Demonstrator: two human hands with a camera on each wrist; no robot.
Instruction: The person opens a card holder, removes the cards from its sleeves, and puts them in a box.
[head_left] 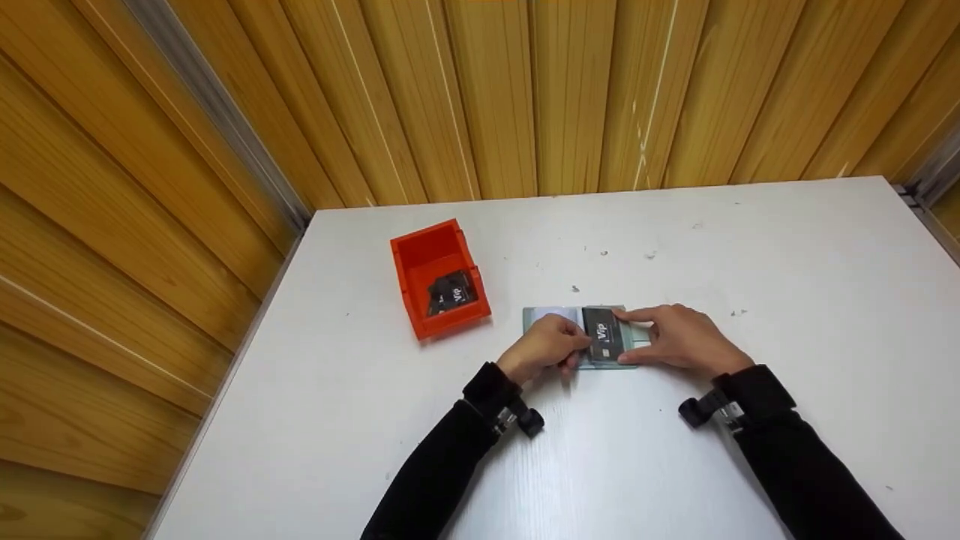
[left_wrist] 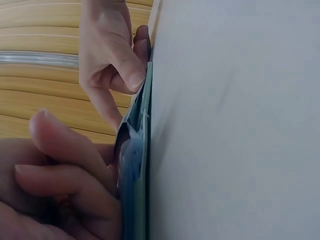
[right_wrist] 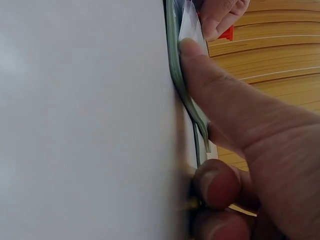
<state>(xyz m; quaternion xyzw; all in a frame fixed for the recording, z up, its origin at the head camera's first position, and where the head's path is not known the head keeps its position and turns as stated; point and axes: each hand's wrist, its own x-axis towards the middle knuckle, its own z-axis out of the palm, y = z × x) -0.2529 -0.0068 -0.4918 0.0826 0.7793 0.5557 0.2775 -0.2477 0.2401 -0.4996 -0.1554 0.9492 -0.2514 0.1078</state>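
A pale green card holder (head_left: 551,311) lies open on the white table, with clear sleeves inside. Over its right half is a black card (head_left: 603,330) printed "Vip". My left hand (head_left: 544,345) pinches the card's left edge between thumb and fingertip, its other fingers curled. From the other side, my right hand (head_left: 686,337) holds the card by its right corners, thumb at the near one and forefinger at the far one. In the right wrist view, the right thumb (right_wrist: 220,87) presses at a clear sleeve (right_wrist: 189,25). Layers of the holder stand slightly apart in the left wrist view.
Left of the holder, a red bin (head_left: 454,322) contains several black cards (head_left: 451,291). Yellow wood-look panels (head_left: 495,97) rise behind the white table (head_left: 337,390) and along its left side. Both wrists wear black straps with small cameras.
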